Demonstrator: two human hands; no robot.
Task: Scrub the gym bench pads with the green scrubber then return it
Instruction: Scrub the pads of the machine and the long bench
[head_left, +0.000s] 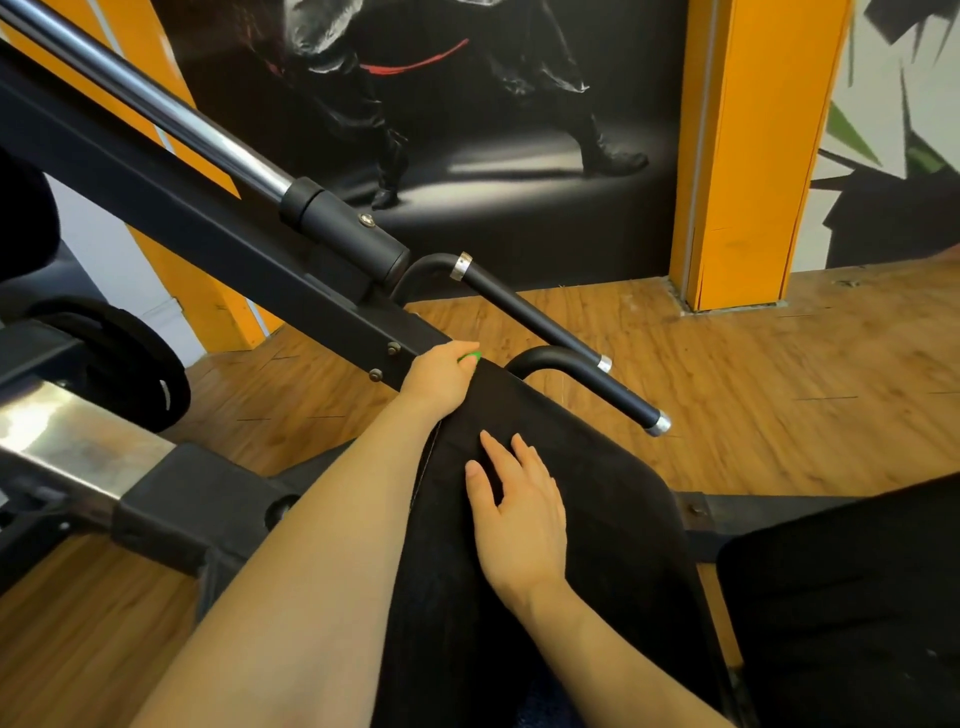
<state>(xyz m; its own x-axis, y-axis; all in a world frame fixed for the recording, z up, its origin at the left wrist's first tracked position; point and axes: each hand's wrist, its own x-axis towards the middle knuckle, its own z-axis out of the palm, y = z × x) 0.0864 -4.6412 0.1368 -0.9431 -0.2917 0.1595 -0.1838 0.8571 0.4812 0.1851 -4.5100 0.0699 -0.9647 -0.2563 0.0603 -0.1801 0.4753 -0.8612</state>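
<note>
The black bench pad (571, 519) runs away from the person toward the far wall. The left hand (441, 379) is at the far top edge of the pad, and its fingers (465, 349) are curled around the green scrubber (470, 357). Only a small green bit peeks out past the fingers. The right hand (519, 514) lies flat on the middle of the pad, with its fingers spread and holding nothing.

The floor (753, 405) is brown wood boards. A black metal frame (208, 228) with a shiny silver bar (156, 109) slants across the left side. Two black handles with silver tips (587, 379) stick out just past the far end of the pad. A round black weight plate (130, 364) sits low on the left. An orange pillar (748, 156) stands against the wall, beside a big dark poster (441, 104).
</note>
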